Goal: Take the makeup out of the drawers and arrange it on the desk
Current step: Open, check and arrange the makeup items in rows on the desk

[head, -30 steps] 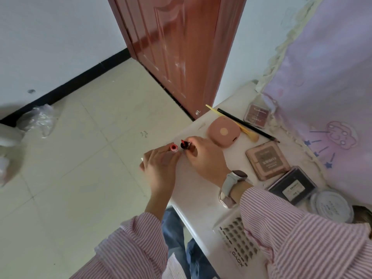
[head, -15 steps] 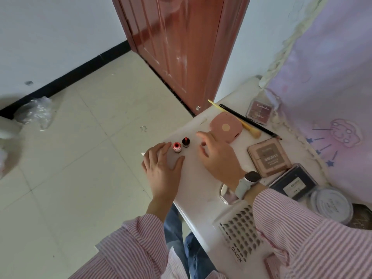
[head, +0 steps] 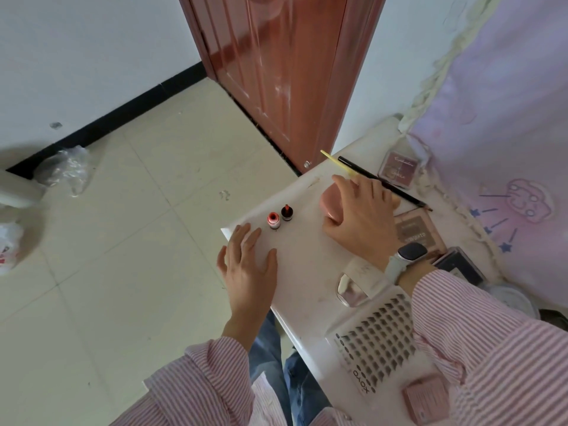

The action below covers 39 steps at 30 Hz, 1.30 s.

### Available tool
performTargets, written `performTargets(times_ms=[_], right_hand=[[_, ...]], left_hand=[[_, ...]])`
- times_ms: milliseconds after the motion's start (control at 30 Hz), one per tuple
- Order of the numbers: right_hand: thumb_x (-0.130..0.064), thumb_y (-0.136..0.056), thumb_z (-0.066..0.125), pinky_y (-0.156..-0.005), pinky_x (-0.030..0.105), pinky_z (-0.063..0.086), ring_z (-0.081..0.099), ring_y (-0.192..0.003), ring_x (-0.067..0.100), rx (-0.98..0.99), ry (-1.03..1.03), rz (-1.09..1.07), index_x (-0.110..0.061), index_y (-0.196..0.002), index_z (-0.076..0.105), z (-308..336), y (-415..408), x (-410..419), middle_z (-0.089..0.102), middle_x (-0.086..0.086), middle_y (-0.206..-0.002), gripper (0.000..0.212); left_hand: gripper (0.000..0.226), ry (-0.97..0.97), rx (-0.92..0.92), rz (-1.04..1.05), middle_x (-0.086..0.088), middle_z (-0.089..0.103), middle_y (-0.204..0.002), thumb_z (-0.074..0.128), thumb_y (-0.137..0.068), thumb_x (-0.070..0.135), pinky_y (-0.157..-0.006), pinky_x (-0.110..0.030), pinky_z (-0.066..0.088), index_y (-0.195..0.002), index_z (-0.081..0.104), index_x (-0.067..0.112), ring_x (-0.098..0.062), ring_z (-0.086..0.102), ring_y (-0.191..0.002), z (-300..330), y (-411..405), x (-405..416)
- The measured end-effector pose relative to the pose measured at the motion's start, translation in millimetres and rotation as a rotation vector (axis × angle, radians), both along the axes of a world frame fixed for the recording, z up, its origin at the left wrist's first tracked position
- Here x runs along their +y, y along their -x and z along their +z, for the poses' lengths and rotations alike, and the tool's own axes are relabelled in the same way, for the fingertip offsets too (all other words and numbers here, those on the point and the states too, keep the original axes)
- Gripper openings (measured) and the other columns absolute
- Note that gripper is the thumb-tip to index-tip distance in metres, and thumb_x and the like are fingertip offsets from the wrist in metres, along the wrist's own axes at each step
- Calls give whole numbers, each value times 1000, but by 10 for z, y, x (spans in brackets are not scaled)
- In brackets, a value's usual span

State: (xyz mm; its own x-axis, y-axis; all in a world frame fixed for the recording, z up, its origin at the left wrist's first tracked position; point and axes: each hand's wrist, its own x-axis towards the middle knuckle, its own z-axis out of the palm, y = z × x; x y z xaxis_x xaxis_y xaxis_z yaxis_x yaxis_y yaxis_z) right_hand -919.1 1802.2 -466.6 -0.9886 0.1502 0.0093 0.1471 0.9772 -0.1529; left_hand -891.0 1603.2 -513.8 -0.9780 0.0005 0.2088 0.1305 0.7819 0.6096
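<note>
two lipsticks (head: 280, 217) now stand released near the desk (head: 310, 272) corner. our left hand (head: 249, 265) has drawn back, fingers spread flat; our right hand (head: 359, 216) has moved on, curling over the pink compact (head: 330, 204).

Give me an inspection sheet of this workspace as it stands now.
Surface: white desk, scuffed.
Job's things: two small lipsticks upright, side by side near the front corner; pink compact; brush and pencil; palettes; lash tray.
Clutter: plastic bags on the floor.
Hands: left hand flat on the desk edge, holding nothing; right hand laid over the compact.
Cables: nothing seen.
Surroundings: red-brown door, tiled floor, lilac curtain.
</note>
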Motion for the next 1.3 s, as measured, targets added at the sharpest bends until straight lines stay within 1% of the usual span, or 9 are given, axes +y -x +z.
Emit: performTargets(times_ms=[133, 233, 333, 467, 567, 867, 1000, 1133, 1300], right_hand=[[-18, -71, 67, -86, 12, 31, 36, -105, 9, 111, 661, -30, -22, -136, 36, 169, -142, 48, 43, 5, -115, 73], [-12, -68, 71, -83, 19, 48, 43, -110, 6, 98, 1116, -157, -31, -120, 47, 357, -263, 100, 44, -2, -116, 60], [-12, -67, 75, -76, 14, 50, 52, -109, 11, 120, 1347, -200, -31, -109, 48, 511, -396, 163, 48, 1, -119, 53], [-33, -57, 74, -77, 10, 47, 54, -98, -6, 160, 1315, -95, -29, -107, 44, 620, -572, 168, 48, -14, -110, 58], [-39, -58, 74, -87, 14, 45, 51, -106, -4, 160, 1181, -33, -30, -110, 43, 578, -676, 145, 45, -31, -111, 61], [-71, -63, 49, -83, 19, 37, 33, -104, 5, 75, 549, 70, -36, -122, 38, 568, -797, 98, 34, -7, -116, 70], [-64, -79, 34, -78, 9, 35, 36, -95, 2, -52, 566, 213, -33, -132, 43, 636, -762, 249, 33, -10, -108, 63], [-44, -86, 40, -86, 2, 32, 41, -90, 2, -24, 558, 314, -20, -126, 55, 611, -730, 354, 45, -5, -101, 49], [-36, -85, 47, -75, 17, 46, 53, -84, 7, 23, 436, 404, -11, -111, 64, 650, -654, 394, 59, -1, -96, 40]], left_hand=[[27, -211, 94, 51, -8, 53, -116, 53, -82, 23, -95, -22, 34, -109, 55, 16, -15, 46, -110, 180, -88, 4], [22, -344, 108, 4, -2, 53, -106, 53, -83, 19, -76, -11, 43, -103, 59, 11, -6, 52, -94, 410, -99, 119], [11, -556, -178, -6, 5, 63, -89, 55, -88, 10, -66, -13, 46, -91, 60, 20, -4, 59, -76, 701, -115, 315], [19, -952, -813, -102, -5, 69, -96, 43, -97, 20, -74, -28, 52, -102, 62, 16, -16, 67, -84, 902, -127, 563], [38, -1306, -1084, -76, -8, 69, -95, 37, -97, 35, -72, -31, 53, -105, 63, 9, -22, 66, -85, 934, -110, 679], [49, -1522, -1057, -71, -8, 58, -126, 50, -84, 40, -77, -31, 54, -129, 48, 21, -20, 63, -105, 939, -55, 785], [67, -1451, -1079, 3, -17, 65, -112, 44, -77, 61, -73, -32, 57, -123, 49, 12, -28, 67, -96, 926, 19, 771], [76, -1356, -1215, -86, -11, 69, -78, 24, -84, 70, -49, -18, 47, -96, 59, 3, -14, 63, -60, 896, 74, 780], [60, -1324, -1255, -195, -6, 63, -73, 35, -81, 62, -49, -19, 42, -90, 59, 8, -12, 52, -61, 888, 1, 845]])
